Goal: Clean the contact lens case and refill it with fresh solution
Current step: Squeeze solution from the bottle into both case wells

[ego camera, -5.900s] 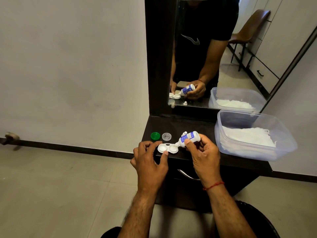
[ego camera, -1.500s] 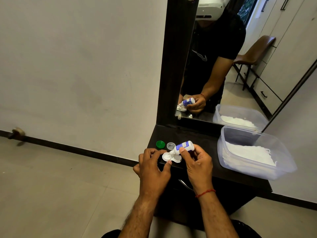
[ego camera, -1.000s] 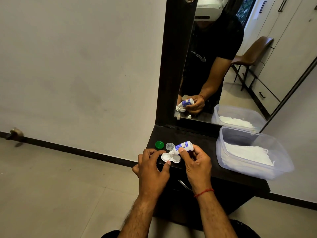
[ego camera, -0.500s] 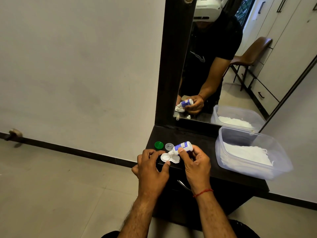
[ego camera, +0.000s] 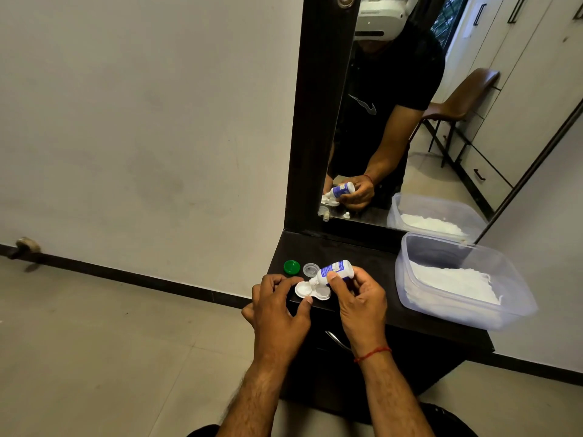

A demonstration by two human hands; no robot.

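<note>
Fingers (ego camera: pixel 362 277) and thumb of the right hand (ego camera: pixel 359 301) clench the solution bottle (ego camera: pixel 332 271), tipped nozzle down and to the left. Left hand (ego camera: pixel 277 313) pinches the left end of the lens case (ego camera: pixel 310 291), thumb at its near rim, index curled over the far side.

Mirror (ego camera: pixel 394 127) stands at the back of the dark surface (ego camera: pixel 362 250). Plastic tub (ego camera: pixel 407 279) with white tissue (ego camera: pixel 451 282) sits on the right, well apart from the hands. Bottle hovers just over the case with its nozzle near where the two wells meet. Case lies open at the front left corner of the surface, both wells uncapped. Cannot tell if liquid is flowing or how full either well is. Green cap (ego camera: pixel 291 267) and clear cap (ego camera: pixel 310 269) sit just behind the case, side by side.

Judged step: dosing solution into the wells.

Risks:
- A hard squeeze could overfill a shallow well and spill over the edge.
- The nozzle could touch the case rim and contaminate the tip.
- The case is right at the surface edge, so a nudge from the left thumb could tip it to the floor.
- The caps could be swapped between wells when closing.
</note>
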